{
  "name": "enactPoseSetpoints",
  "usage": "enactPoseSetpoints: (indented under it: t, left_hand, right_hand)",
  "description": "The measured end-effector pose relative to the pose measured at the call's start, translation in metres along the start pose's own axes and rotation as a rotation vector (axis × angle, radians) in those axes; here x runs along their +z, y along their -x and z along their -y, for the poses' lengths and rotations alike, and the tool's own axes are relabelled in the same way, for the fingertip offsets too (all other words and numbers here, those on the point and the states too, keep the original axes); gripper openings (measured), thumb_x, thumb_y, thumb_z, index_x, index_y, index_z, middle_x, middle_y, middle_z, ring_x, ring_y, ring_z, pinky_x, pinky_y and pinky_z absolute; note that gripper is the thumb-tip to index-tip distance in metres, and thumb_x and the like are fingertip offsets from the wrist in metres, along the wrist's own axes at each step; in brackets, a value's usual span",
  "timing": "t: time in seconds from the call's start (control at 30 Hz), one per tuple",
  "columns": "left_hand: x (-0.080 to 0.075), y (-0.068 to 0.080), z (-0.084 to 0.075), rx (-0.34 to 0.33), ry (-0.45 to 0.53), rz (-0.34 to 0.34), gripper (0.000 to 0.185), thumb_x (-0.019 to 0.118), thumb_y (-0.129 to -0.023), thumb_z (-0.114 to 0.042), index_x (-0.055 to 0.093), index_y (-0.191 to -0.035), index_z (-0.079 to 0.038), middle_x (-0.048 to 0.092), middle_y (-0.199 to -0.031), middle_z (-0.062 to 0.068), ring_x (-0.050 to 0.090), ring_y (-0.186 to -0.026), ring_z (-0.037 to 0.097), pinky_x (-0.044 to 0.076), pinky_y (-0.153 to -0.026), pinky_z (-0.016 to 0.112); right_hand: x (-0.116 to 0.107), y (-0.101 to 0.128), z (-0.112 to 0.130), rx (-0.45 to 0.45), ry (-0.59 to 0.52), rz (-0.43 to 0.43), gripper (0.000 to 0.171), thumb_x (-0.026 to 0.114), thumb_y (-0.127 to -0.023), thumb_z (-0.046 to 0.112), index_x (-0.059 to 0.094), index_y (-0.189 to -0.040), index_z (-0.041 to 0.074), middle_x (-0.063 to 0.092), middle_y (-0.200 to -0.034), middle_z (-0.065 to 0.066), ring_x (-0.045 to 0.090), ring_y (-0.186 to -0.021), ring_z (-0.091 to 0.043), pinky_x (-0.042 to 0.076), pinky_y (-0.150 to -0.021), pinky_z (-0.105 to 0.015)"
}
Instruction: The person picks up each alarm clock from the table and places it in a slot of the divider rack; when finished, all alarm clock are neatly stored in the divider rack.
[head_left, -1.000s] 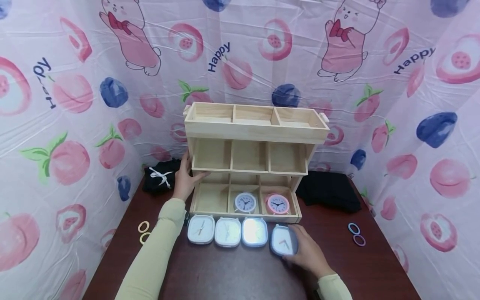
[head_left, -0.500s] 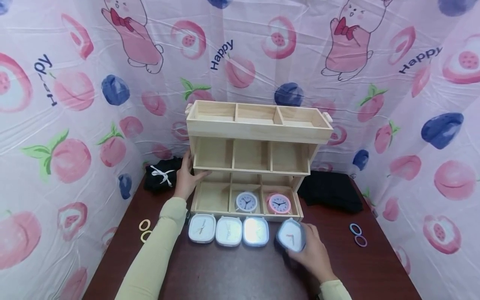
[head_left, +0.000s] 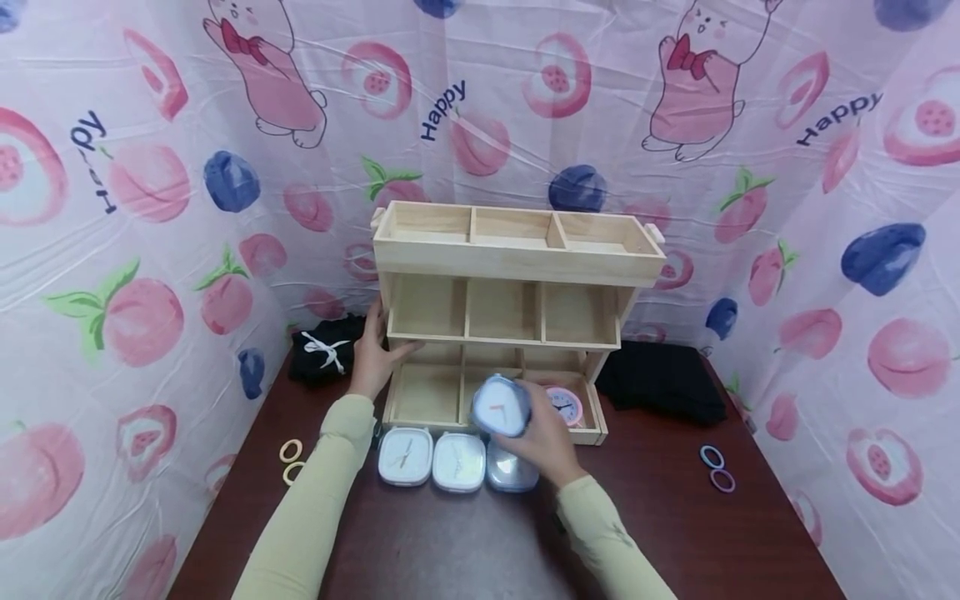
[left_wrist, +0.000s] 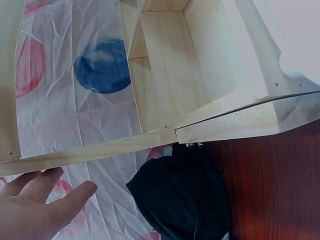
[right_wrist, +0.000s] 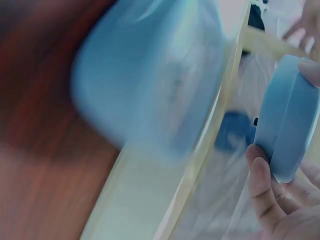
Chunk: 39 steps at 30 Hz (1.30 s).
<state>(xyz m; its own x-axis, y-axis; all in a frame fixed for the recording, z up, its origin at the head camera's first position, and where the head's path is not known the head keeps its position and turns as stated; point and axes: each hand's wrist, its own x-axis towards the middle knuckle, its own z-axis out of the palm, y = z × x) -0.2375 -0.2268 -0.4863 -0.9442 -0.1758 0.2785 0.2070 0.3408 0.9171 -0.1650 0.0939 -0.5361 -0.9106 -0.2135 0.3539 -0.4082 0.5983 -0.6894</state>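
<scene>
My right hand (head_left: 547, 437) grips a blue square alarm clock (head_left: 498, 408) by its sides, holding it over the front of the wooden tiered organizer's bottom tray. In the right wrist view, fingers and thumb wrap the held clock's blue case (right_wrist: 286, 117). The round white clock in the tray's middle compartment is hidden behind it. A pink round clock (head_left: 566, 406) sits in the right compartment, partly covered by the hand. Along the tray's front stand two white square clocks (head_left: 406, 456) and a bluish one (head_left: 513, 469). My left hand (head_left: 371, 360) rests against the organizer's (head_left: 517, 262) left side, fingers extended.
Black cloth bundles lie left (head_left: 322, 350) and right (head_left: 660, 381) of the organizer. Yellow rings (head_left: 291, 451) are at the table's left, with a blue ring (head_left: 712, 457) and a purple ring (head_left: 722, 481) at its right. Patterned curtains enclose the table (head_left: 450, 550).
My right hand has lifted the blue clock from the right end of the row and carried it left and up, over the tray's middle. The left hand stays in place.
</scene>
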Motion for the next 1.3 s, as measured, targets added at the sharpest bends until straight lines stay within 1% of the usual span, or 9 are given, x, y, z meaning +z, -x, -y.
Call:
enactPoseSetpoints:
  t: [0.2, 0.37, 0.53, 0.7, 0.83, 0.97, 1.07, 1.2, 1.3]
  left_hand:
    - [0.001, -0.001, 0.001, 0.000, 0.012, -0.002, 0.113, 0.091, -0.086, -0.009, 0.020, -0.172, -0.028, 0.041, -0.170, 0.019, 0.038, -0.160, 0.034, 0.033, -0.132, 0.049]
    - [-0.001, 0.000, 0.001, -0.006, -0.001, -0.004, 0.111, 0.091, -0.086, -0.013, 0.021, -0.172, -0.028, 0.043, -0.169, 0.019, 0.039, -0.159, 0.035, 0.034, -0.132, 0.049]
    - [-0.001, 0.001, 0.002, 0.008, -0.015, -0.009, 0.112, 0.092, -0.086, -0.017, 0.021, -0.172, -0.028, 0.046, -0.167, 0.020, 0.041, -0.157, 0.036, 0.035, -0.131, 0.050]
    - [-0.001, 0.001, 0.003, 0.012, -0.015, -0.011, 0.112, 0.092, -0.086, -0.017, 0.021, -0.172, -0.031, 0.043, -0.168, 0.019, 0.041, -0.158, 0.035, 0.036, -0.131, 0.050]
    - [0.001, 0.001, 0.002, 0.015, -0.002, -0.012, 0.113, 0.092, -0.085, -0.017, 0.021, -0.172, -0.033, 0.043, -0.169, 0.018, 0.041, -0.158, 0.034, 0.036, -0.131, 0.050]
    - [0.001, 0.001, 0.000, 0.023, 0.011, -0.008, 0.113, 0.092, -0.085, -0.015, 0.021, -0.172, -0.031, 0.045, -0.168, 0.018, 0.040, -0.158, 0.034, 0.034, -0.132, 0.049]
    - [0.001, 0.002, -0.002, 0.024, 0.011, -0.016, 0.113, 0.092, -0.085, -0.014, 0.022, -0.171, -0.028, 0.045, -0.167, 0.018, 0.040, -0.158, 0.034, 0.034, -0.132, 0.049]
    - [0.000, 0.002, -0.002, 0.026, 0.012, -0.022, 0.112, 0.093, -0.084, -0.014, 0.023, -0.171, -0.027, 0.046, -0.167, 0.019, 0.041, -0.158, 0.035, 0.033, -0.133, 0.048]
    - [0.000, 0.003, -0.002, 0.023, 0.013, -0.021, 0.111, 0.093, -0.084, -0.014, 0.024, -0.171, -0.028, 0.046, -0.166, 0.019, 0.041, -0.158, 0.035, 0.033, -0.133, 0.048]
  right_hand:
    - [0.045, -0.033, 0.030, 0.025, 0.021, 0.091, 0.089, 0.101, -0.067, 0.034, 0.060, -0.141, 0.006, 0.071, -0.132, -0.014, 0.071, -0.117, -0.034, 0.060, -0.102, -0.050]
    - [0.074, -0.053, 0.046, 0.048, 0.040, 0.152, 0.086, 0.100, -0.068, 0.042, 0.060, -0.137, 0.009, 0.073, -0.128, -0.013, 0.072, -0.112, -0.032, 0.061, -0.098, -0.048]
    - [0.095, -0.067, 0.054, 0.079, 0.095, 0.197, 0.084, 0.098, -0.070, 0.048, 0.060, -0.134, 0.009, 0.073, -0.123, -0.011, 0.073, -0.103, -0.031, 0.063, -0.090, -0.046]
    - [0.111, -0.073, 0.052, 0.089, 0.158, 0.217, 0.077, 0.098, -0.071, 0.050, 0.061, -0.127, 0.011, 0.072, -0.116, -0.009, 0.071, -0.096, -0.029, 0.062, -0.083, -0.044]
    - [0.118, -0.073, 0.048, 0.051, 0.221, 0.264, 0.064, 0.096, -0.074, 0.048, 0.065, -0.117, 0.013, 0.072, -0.113, -0.006, 0.067, -0.098, -0.026, 0.061, -0.085, -0.040]
    - [0.117, -0.070, 0.046, 0.015, 0.248, 0.279, 0.051, 0.095, -0.077, 0.045, 0.069, -0.105, 0.012, 0.073, -0.107, -0.007, 0.064, -0.096, -0.025, 0.059, -0.081, -0.038]
    - [0.114, -0.067, 0.045, -0.015, 0.248, 0.279, 0.044, 0.092, -0.081, 0.041, 0.072, -0.104, 0.010, 0.072, -0.105, -0.008, 0.064, -0.099, -0.026, 0.059, -0.081, -0.039]
    - [0.106, -0.060, 0.042, -0.071, 0.217, 0.275, 0.037, 0.090, -0.085, 0.032, 0.074, -0.105, 0.006, 0.071, -0.116, -0.012, 0.065, -0.110, -0.031, 0.061, -0.092, -0.044]
    - [0.094, -0.054, 0.041, -0.116, 0.199, 0.271, 0.036, 0.089, -0.085, 0.028, 0.076, -0.109, 0.004, 0.070, -0.126, -0.016, 0.064, -0.118, -0.035, 0.061, -0.099, -0.049]
